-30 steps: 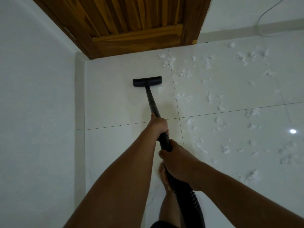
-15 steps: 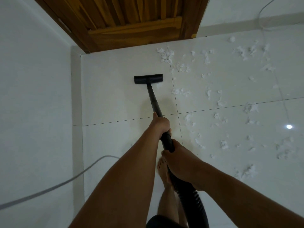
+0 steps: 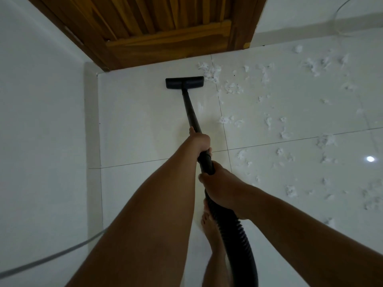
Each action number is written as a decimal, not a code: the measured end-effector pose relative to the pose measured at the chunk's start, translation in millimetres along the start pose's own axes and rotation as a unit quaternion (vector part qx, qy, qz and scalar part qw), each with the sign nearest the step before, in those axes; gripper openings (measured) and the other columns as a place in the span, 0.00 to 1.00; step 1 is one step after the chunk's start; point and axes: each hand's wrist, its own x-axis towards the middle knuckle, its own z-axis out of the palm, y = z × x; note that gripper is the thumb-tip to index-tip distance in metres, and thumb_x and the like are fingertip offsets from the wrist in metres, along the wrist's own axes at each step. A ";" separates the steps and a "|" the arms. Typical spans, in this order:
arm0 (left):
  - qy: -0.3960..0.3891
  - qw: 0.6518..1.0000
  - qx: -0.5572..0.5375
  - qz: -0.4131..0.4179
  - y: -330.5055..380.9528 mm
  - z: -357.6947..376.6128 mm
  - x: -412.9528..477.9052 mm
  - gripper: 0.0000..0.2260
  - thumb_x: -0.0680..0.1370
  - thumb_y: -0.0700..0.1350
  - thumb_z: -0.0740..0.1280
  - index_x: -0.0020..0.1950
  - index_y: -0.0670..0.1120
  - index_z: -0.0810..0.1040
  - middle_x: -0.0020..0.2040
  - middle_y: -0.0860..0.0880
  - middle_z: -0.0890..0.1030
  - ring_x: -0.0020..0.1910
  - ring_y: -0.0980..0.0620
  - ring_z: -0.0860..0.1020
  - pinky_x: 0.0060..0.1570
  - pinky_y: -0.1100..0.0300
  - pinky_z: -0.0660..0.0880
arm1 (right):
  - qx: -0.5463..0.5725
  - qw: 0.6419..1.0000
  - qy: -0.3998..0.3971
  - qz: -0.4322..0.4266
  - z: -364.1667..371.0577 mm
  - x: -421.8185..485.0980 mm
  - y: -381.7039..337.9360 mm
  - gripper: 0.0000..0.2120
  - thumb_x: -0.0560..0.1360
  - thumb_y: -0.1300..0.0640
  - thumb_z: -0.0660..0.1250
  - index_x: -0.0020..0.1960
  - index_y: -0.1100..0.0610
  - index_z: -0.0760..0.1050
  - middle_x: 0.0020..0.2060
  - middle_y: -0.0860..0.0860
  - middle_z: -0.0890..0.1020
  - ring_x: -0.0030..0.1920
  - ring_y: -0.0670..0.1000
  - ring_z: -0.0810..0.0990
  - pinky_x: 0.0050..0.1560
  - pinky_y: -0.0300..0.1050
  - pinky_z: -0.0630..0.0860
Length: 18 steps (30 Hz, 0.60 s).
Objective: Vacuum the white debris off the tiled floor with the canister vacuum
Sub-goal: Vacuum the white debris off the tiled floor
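A black floor nozzle [image 3: 184, 82] lies flat on the white tiled floor [image 3: 141, 125] just in front of the wooden door. Its black wand [image 3: 190, 109] runs back toward me. My left hand [image 3: 200, 141] grips the wand's lower end. My right hand [image 3: 219, 186] grips the handle where the ribbed black hose [image 3: 238, 235] begins. White debris [image 3: 232, 88] lies scattered over the tiles to the right of the nozzle, the nearest clump [image 3: 210, 72] touching its right end. The canister is out of view.
A wooden door [image 3: 165, 27] and its frame close the far side. A white wall [image 3: 41, 121] runs along the left, with a grey cable [image 3: 51, 255] in front of it. My bare foot [image 3: 211, 226] stands under the hose. A thin wire [image 3: 339, 15] curves at the far right.
The nozzle has been pushed forward toward the door, closer to the debris clump at its right. Both hands kept their grip and moved forward with the wand.
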 end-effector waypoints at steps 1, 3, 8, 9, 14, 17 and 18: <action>0.003 1.000 0.002 0.001 4.0 -1.2 5.7 0.35 0.84 0.39 0.56 0.83 0.61 0.41 0.44 0.42 0.76 0.40 0.49 0.77 0.59 0.52 0.80 | 0.002 1.000 0.001 0.001 -0.4 5.3 -3.5 0.24 0.84 0.56 0.58 0.77 0.42 0.60 0.39 0.59 0.78 0.28 0.52 0.78 0.27 0.44 0.78; 0.008 1.000 0.004 0.002 12.0 -3.3 15.0 0.35 0.84 0.38 0.56 0.82 0.61 0.41 0.44 0.42 0.76 0.40 0.49 0.76 0.58 0.52 0.80 | 0.002 1.000 -0.001 -0.002 -1.7 14.3 -10.4 0.24 0.84 0.56 0.58 0.78 0.43 0.60 0.39 0.59 0.78 0.28 0.52 0.78 0.28 0.44 0.78; 0.015 1.000 0.001 0.008 30.4 -11.0 29.8 0.34 0.85 0.40 0.55 0.83 0.61 0.41 0.42 0.43 0.76 0.35 0.52 0.74 0.54 0.55 0.80 | 0.019 1.000 -0.007 -0.004 -3.0 33.6 -27.1 0.23 0.85 0.56 0.58 0.78 0.43 0.60 0.38 0.58 0.77 0.28 0.52 0.78 0.28 0.44 0.78; 0.016 1.000 0.001 0.009 33.1 -12.5 32.5 0.34 0.85 0.40 0.55 0.82 0.61 0.41 0.42 0.42 0.76 0.34 0.52 0.74 0.53 0.55 0.80 | 0.022 1.000 -0.007 -0.004 -2.9 36.9 -30.0 0.23 0.85 0.56 0.58 0.77 0.43 0.60 0.38 0.58 0.77 0.29 0.53 0.78 0.28 0.44 0.78; 0.013 1.000 0.013 0.013 35.7 -16.3 39.3 0.34 0.85 0.39 0.55 0.83 0.61 0.42 0.41 0.43 0.75 0.34 0.52 0.74 0.54 0.55 0.80 | 0.014 1.000 -0.005 -0.005 -0.9 43.6 -33.5 0.23 0.85 0.55 0.58 0.77 0.44 0.59 0.39 0.59 0.78 0.29 0.52 0.78 0.26 0.43 0.78; 0.013 0.999 0.027 0.017 29.4 -18.3 35.5 0.34 0.85 0.39 0.55 0.83 0.60 0.41 0.41 0.42 0.75 0.34 0.52 0.74 0.51 0.56 0.79 | 0.012 1.000 -0.005 -0.005 3.4 40.7 -29.5 0.23 0.85 0.55 0.58 0.78 0.44 0.59 0.40 0.59 0.78 0.29 0.52 0.78 0.27 0.44 0.78; 0.011 1.000 0.023 0.015 26.0 -18.4 33.5 0.34 0.85 0.39 0.56 0.83 0.60 0.41 0.41 0.42 0.75 0.34 0.52 0.74 0.50 0.56 0.79 | 0.012 1.000 -0.006 -0.003 5.4 38.6 -27.3 0.23 0.85 0.55 0.58 0.78 0.44 0.59 0.40 0.59 0.78 0.29 0.53 0.78 0.27 0.44 0.78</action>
